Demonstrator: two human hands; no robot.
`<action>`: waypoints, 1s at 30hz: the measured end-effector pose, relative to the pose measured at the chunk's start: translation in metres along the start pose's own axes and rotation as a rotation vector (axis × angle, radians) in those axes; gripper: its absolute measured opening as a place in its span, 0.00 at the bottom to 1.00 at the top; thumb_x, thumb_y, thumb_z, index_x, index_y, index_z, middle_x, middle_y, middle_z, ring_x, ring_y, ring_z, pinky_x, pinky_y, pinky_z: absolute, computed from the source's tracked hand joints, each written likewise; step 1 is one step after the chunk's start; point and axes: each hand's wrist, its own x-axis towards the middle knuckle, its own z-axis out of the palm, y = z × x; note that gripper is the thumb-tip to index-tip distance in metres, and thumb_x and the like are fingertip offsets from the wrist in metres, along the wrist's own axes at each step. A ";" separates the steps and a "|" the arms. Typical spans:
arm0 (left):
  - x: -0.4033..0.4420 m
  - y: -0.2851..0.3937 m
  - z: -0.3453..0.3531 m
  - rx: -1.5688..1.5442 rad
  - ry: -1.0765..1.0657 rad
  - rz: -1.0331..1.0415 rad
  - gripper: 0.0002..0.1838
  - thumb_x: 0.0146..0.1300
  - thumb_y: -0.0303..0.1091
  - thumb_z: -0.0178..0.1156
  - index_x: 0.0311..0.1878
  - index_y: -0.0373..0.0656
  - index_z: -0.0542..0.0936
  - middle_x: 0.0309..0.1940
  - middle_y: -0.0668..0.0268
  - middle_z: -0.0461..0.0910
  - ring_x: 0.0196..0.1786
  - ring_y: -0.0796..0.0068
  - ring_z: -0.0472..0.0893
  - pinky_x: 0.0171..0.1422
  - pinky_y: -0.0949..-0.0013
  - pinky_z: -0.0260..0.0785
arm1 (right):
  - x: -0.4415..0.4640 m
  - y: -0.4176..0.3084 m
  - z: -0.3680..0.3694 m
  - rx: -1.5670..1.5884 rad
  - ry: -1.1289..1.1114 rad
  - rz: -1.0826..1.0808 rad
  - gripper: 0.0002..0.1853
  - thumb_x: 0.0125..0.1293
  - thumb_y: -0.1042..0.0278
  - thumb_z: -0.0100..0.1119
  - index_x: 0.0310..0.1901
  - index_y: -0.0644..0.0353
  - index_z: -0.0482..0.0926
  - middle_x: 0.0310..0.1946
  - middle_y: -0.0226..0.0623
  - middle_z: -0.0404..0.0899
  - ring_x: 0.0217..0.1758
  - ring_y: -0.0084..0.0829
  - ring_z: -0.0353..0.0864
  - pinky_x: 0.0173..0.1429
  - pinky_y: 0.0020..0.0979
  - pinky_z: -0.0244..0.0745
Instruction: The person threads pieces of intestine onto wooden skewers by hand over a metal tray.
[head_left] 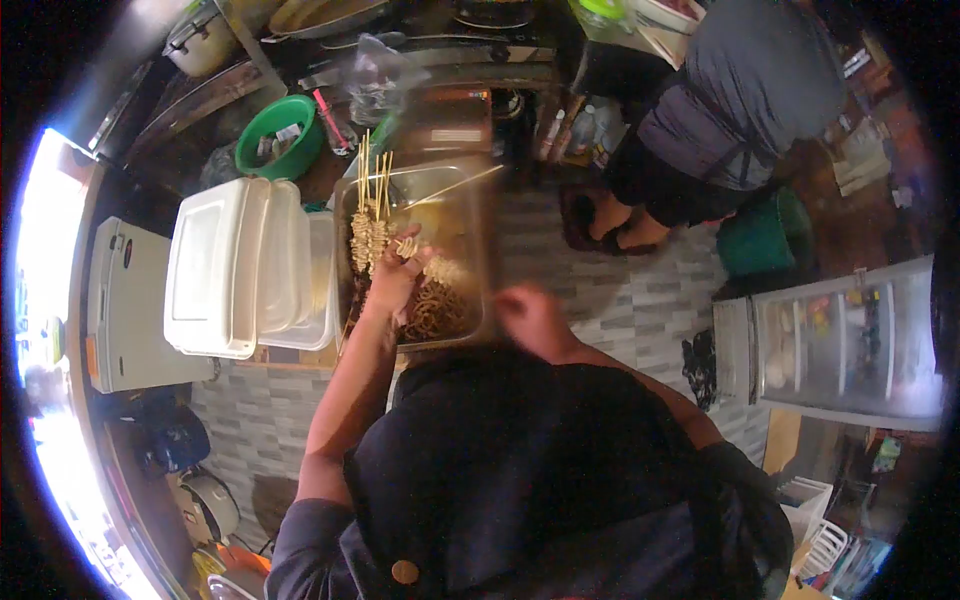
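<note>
My left hand is over the left side of a clear rectangular tub, its fingers closed round a pale folded food piece on a thin stick. Beside it, several skewers threaded with pale folded pieces lie along the tub's left edge, bare stick ends pointing away from me. Loose brownish strips fill the near part of the tub. One bare stick rests slantwise across the far rim. My right hand, blurred by motion, is just outside the tub's right edge; its fingers are smeared.
Stacked white plastic containers stand left of the tub. Behind are a green basin and a plastic bag. Another person stands at the upper right by a green bucket. A drawer unit is at the right.
</note>
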 end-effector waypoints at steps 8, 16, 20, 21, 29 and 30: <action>-0.020 -0.008 -0.002 -0.376 -0.022 -0.423 0.29 0.67 0.46 0.56 0.64 0.37 0.64 0.49 0.55 0.77 0.43 0.69 0.79 0.39 0.75 0.72 | 0.015 -0.003 0.004 0.104 0.036 0.017 0.07 0.57 0.77 0.61 0.39 0.63 0.80 0.35 0.41 0.79 0.38 0.33 0.80 0.43 0.31 0.75; -0.029 -0.010 0.019 -0.503 -0.049 -0.214 0.19 0.67 0.34 0.55 0.59 0.41 0.69 0.50 0.62 0.79 0.44 0.75 0.79 0.41 0.77 0.72 | 0.026 -0.017 0.004 -0.118 0.038 -0.256 0.11 0.49 0.79 0.63 0.38 0.60 0.81 0.33 0.44 0.75 0.37 0.46 0.76 0.41 0.38 0.73; -0.034 -0.005 0.023 -0.470 0.075 -0.229 0.16 0.65 0.30 0.55 0.56 0.43 0.71 0.47 0.65 0.80 0.37 0.80 0.78 0.34 0.80 0.68 | 0.028 -0.016 0.009 -0.062 0.043 -0.257 0.11 0.49 0.78 0.63 0.37 0.60 0.81 0.33 0.43 0.75 0.38 0.45 0.76 0.40 0.38 0.73; -0.033 -0.008 0.022 -0.472 0.079 -0.228 0.16 0.65 0.30 0.55 0.56 0.43 0.71 0.47 0.65 0.80 0.37 0.80 0.78 0.34 0.80 0.68 | 0.030 -0.016 0.010 -0.086 0.037 -0.261 0.11 0.49 0.79 0.63 0.37 0.60 0.81 0.33 0.43 0.75 0.38 0.45 0.76 0.41 0.38 0.73; -0.028 -0.032 0.003 -0.540 0.072 -0.230 0.17 0.67 0.32 0.54 0.58 0.43 0.70 0.51 0.65 0.78 0.46 0.74 0.78 0.43 0.76 0.72 | 0.040 -0.011 0.021 -0.106 0.015 -0.314 0.11 0.47 0.80 0.62 0.35 0.60 0.82 0.31 0.43 0.76 0.38 0.45 0.76 0.42 0.37 0.73; -0.032 -0.030 0.001 -0.544 0.076 -0.223 0.17 0.67 0.32 0.54 0.58 0.43 0.70 0.51 0.65 0.78 0.46 0.74 0.78 0.43 0.76 0.72 | 0.043 -0.007 0.020 -0.092 0.003 -0.345 0.10 0.48 0.80 0.62 0.35 0.60 0.82 0.30 0.43 0.76 0.38 0.44 0.76 0.41 0.37 0.73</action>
